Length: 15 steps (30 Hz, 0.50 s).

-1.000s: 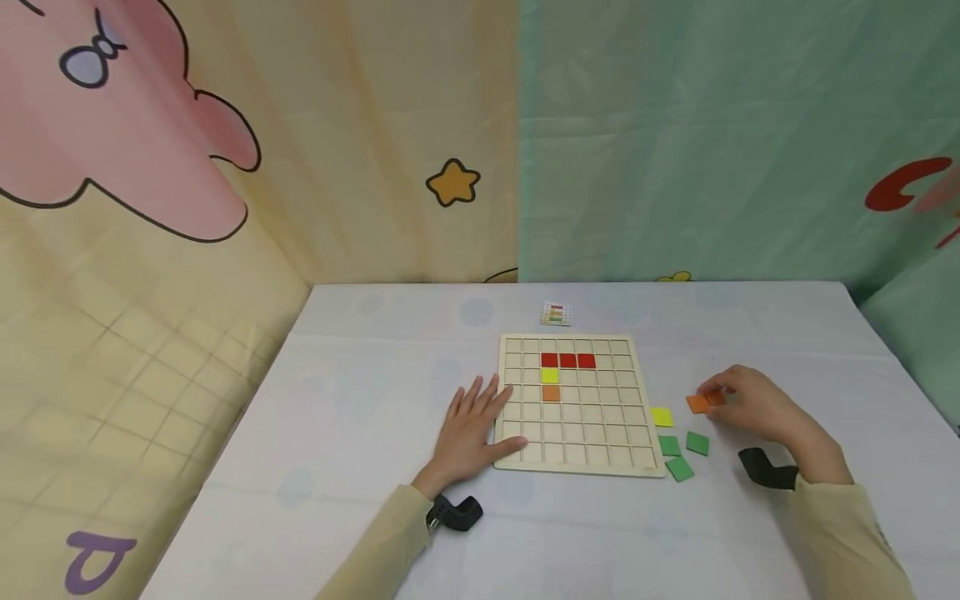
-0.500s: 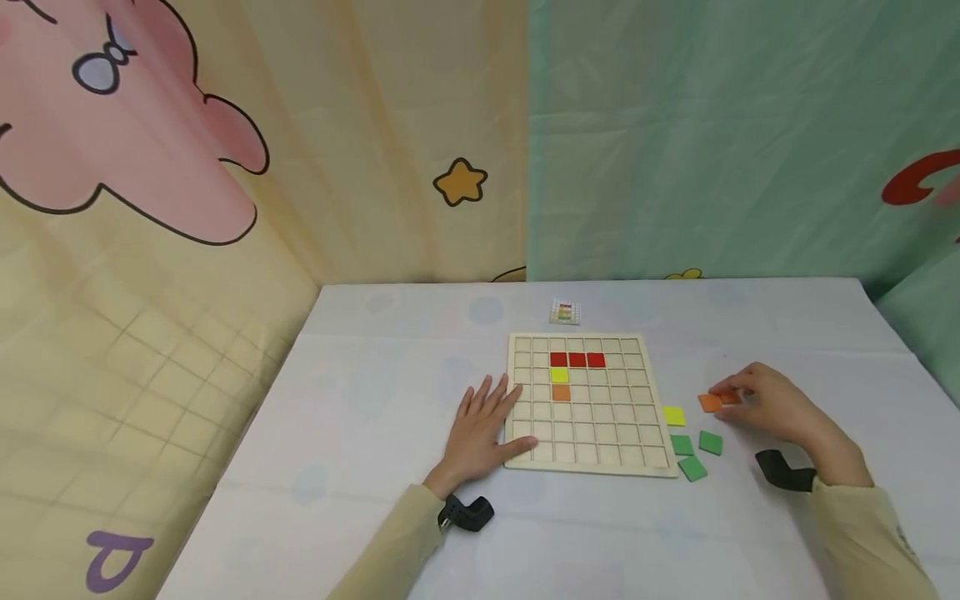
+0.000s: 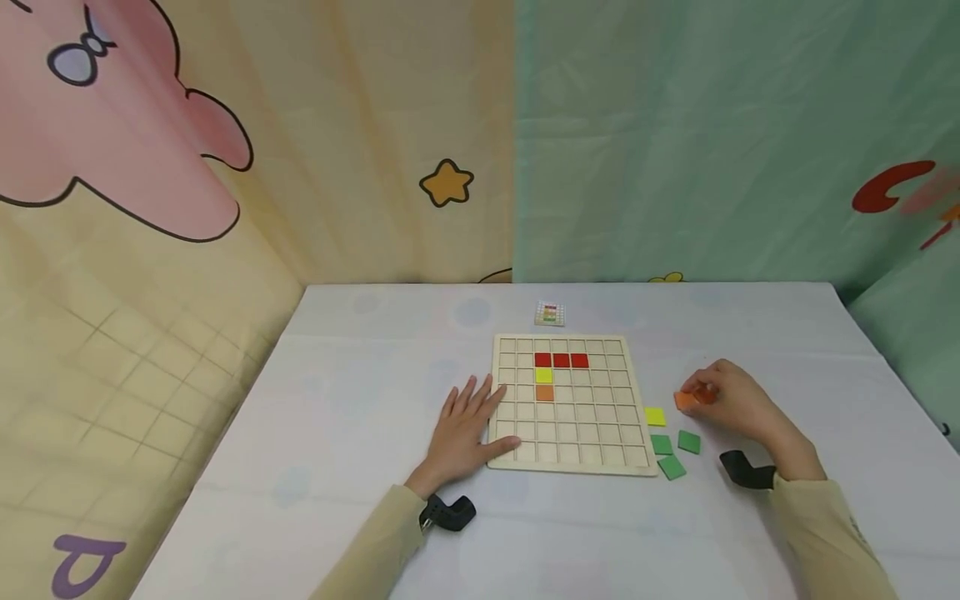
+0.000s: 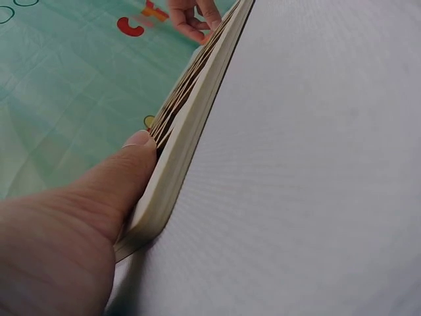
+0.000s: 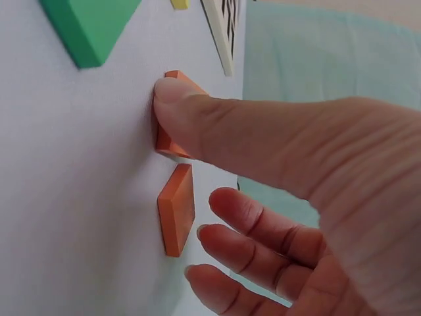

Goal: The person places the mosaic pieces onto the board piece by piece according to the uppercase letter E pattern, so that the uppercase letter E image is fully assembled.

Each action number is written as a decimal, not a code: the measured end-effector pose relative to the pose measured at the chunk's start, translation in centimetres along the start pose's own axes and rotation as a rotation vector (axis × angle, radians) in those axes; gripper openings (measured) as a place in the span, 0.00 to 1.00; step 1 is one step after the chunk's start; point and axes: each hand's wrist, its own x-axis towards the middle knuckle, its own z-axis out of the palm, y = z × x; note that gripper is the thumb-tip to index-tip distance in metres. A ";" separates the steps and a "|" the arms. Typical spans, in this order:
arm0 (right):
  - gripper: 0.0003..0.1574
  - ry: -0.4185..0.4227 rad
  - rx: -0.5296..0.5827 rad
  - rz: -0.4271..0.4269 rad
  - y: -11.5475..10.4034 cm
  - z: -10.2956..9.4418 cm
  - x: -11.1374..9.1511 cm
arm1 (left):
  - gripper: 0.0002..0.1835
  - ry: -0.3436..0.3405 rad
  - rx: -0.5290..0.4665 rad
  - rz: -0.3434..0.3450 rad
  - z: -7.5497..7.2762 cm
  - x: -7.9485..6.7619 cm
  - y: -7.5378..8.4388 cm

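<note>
My left hand (image 3: pixel 461 429) lies spread on the left edge of a wooden grid board (image 3: pixel 592 414), and its thumb (image 4: pixel 125 171) rests on the rim in the left wrist view. Beyond the board's right side, my right hand (image 3: pixel 738 404) pinches a square orange tile (image 3: pixel 684 401); the thumb covers much of it in the right wrist view. A second orange tile (image 5: pixel 176 210) lies beneath the curled fingers, apart from the first. On the board are a row of red tiles (image 3: pixel 561 360), a yellow tile (image 3: pixel 543 375) and an orange tile (image 3: pixel 544 392).
A yellow tile (image 3: pixel 655 416) and several green tiles (image 3: pixel 689 442) lie between the board and my right hand. Behind the board is a small card (image 3: pixel 550 313) with a coloured grid pattern. A printed curtain (image 3: pixel 667 150) hangs behind the white table (image 3: pixel 360 375).
My right hand has drawn the pinched orange tile slightly left, and the tile looks more tilted. My left hand stays on the board. The head view shifts a little.
</note>
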 end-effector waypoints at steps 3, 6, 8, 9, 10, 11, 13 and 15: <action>0.09 0.007 0.000 -0.027 -0.3 0.0 0.2 | 0.45 0.022 -0.002 0.012 0.1 0.1 -0.2; 0.08 -0.007 0.024 -0.033 -0.6 0.1 0.3 | 0.44 0.027 -0.006 0.013 0.1 0.2 -0.2; 0.09 -0.018 0.042 -0.018 -0.7 0.2 0.3 | 0.44 0.021 -0.005 0.009 0.2 0.2 -0.2; 0.09 -0.022 0.046 -0.007 -0.7 0.3 0.2 | 0.44 0.019 -0.006 0.011 0.2 0.1 -0.2; 0.09 -0.024 0.049 0.000 -0.7 0.3 0.2 | 0.44 0.015 -0.005 0.011 0.3 0.1 -0.2; 0.09 -0.023 0.048 0.005 -0.7 0.4 0.2 | 0.44 0.013 -0.003 0.009 0.3 0.1 -0.2; 0.10 -0.020 0.048 0.002 -0.6 0.4 0.1 | 0.44 0.016 0.001 0.010 0.3 0.1 -0.2; 0.10 -0.013 0.048 -0.009 -0.6 0.4 0.1 | 0.44 0.020 0.001 0.012 0.3 0.1 -0.2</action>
